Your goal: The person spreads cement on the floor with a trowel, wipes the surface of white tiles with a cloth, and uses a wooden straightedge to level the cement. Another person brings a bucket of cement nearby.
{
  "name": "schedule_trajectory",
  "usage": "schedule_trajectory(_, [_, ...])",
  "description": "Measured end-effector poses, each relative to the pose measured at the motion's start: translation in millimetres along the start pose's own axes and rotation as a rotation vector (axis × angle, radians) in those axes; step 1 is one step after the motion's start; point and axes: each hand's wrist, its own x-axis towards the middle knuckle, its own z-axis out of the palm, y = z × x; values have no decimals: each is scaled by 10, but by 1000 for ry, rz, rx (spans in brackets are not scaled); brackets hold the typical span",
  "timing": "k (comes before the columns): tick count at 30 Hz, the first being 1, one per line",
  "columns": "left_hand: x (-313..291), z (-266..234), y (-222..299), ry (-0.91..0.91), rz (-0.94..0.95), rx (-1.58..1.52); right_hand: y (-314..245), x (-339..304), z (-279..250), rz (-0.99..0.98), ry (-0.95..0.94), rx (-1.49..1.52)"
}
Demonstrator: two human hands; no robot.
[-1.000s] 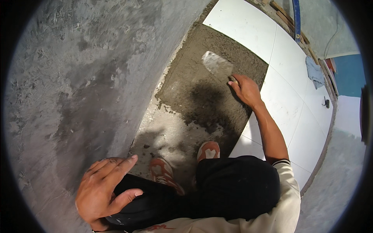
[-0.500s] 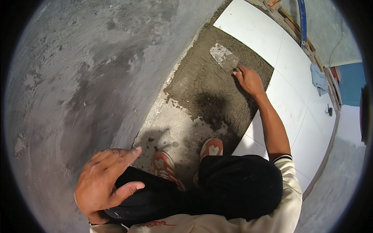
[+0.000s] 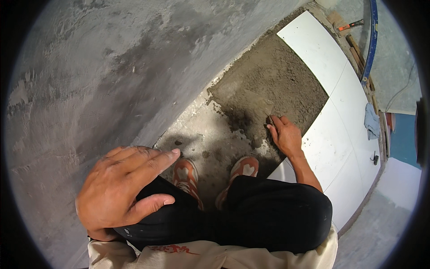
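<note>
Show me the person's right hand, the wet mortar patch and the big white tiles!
right hand (image 3: 285,135): head view, back of the hand.
mortar patch (image 3: 273,78): head view, bare middle.
white tiles (image 3: 316,49): head view, far tile's face.

The left hand (image 3: 123,186) rests palm down on the bent left knee, fingers spread and thumb out, while the right arm stretches forward and down, its right hand (image 3: 284,134) curled, knuckles up, fingertips low
</note>
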Motion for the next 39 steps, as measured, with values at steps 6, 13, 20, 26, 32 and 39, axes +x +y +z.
schedule_trajectory(6, [-2, 66, -40, 37, 46, -20, -101, -177, 84, 35, 57, -63])
schedule_trajectory(13, [-18, 18, -5, 17, 84, 10, 3, -167, -29, 250, 113, 74])
schedule_trajectory(20, [144, -4, -27, -69, 163, -25, -344, -318, 3, 176, -154, 111])
schedule_trajectory(26, [321, -8, -56, -70, 136, -10, 55, -589, -323, 485, 79, -11])
schedule_trajectory(32, [618, 23, -15, -155, 50, -56, -72, -499, -659, 369, 632, 211])
schedule_trajectory(39, [1175, 245, -72, -321, -43, -170, -78, -635, 125, 611, -82, 424])
